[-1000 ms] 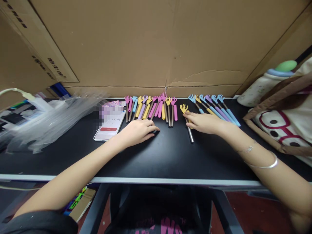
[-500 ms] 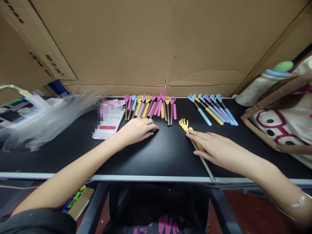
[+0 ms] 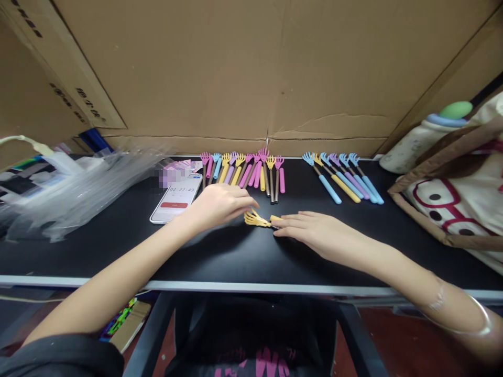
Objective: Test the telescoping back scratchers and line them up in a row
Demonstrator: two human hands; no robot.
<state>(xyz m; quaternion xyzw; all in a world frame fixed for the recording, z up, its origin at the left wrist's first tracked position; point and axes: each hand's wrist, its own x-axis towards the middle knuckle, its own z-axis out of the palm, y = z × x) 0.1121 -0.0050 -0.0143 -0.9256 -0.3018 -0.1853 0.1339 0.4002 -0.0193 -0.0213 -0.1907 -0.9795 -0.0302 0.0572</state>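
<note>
My right hand [image 3: 314, 229] is closed on a yellow back scratcher [image 3: 257, 219]. Its claw points left, while my fingers cover most of the metal rod. A yellow handle sleeve [image 3: 275, 219] shows beside the rod at my fingertips. My left hand [image 3: 226, 204] hovers with its fingers loosely bent just above the claw; whether they touch it I cannot tell, and the thumb is hidden. Behind my left hand lies a row of pink, yellow, blue and purple back scratchers [image 3: 271, 180] with loose sleeves. Farther right rest several back scratchers with sleeves on their rods [image 3: 346, 178].
A phone [image 3: 175, 204] showing a timer lies left on the black table [image 3: 236, 262]. Clear plastic bags [image 3: 98, 188] are heaped at the far left. A bottle [image 3: 420, 141] and a bag with a cartoon face [image 3: 451, 204] stand right. Cardboard [image 3: 243, 68] walls the back.
My right hand has moved left with the yellow back scratcher and its sleeve, and the claw has swung to point left. My left hand has risen slightly and is now at the claw.
</note>
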